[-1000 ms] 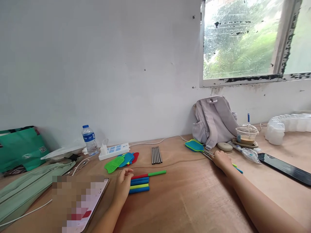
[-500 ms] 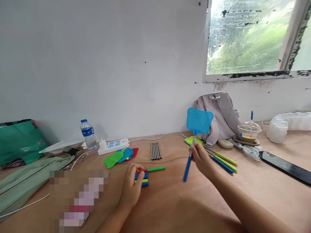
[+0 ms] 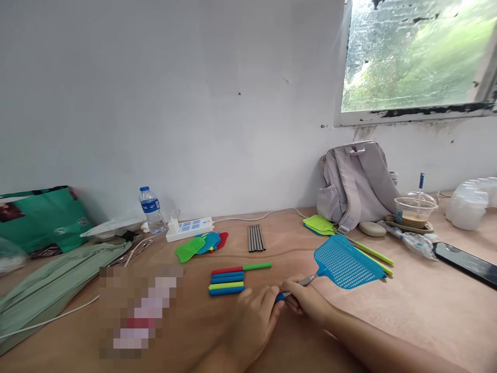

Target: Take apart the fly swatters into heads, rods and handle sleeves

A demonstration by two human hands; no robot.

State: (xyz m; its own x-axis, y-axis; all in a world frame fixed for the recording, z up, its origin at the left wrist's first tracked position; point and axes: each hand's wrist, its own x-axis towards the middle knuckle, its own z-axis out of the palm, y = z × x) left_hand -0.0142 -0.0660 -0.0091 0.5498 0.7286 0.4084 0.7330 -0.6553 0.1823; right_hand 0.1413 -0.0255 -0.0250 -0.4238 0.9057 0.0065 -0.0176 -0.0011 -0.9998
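A blue fly swatter [image 3: 347,261] with a metal shaft slants across in front of me, its mesh head to the right. My left hand [image 3: 259,313] is wrapped round its blue handle, most of which the fingers hide. Just beyond, my right hand [image 3: 305,300] grips the swatter where handle and metal shaft meet. Left of the hands lie several loose coloured handle tubes: blue ones [image 3: 227,291], a yellow one [image 3: 226,285], a red one [image 3: 227,270] and a green one [image 3: 257,266]. Behind them, several metal tubes [image 3: 257,239] lie side by side.
Loose swatter heads [image 3: 190,249] lie near a white power strip [image 3: 190,229] and a water bottle [image 3: 150,210]. Other swatters [image 3: 319,224] lie before a grey backpack [image 3: 359,181]. A drink cup [image 3: 414,210] and a phone [image 3: 466,262] are at right, a green bag [image 3: 42,220] at left.
My right hand has lowered the blue swatter and tipped its head over to the right. My left hand has left the loose handle tubes and taken hold of the swatter's handle.
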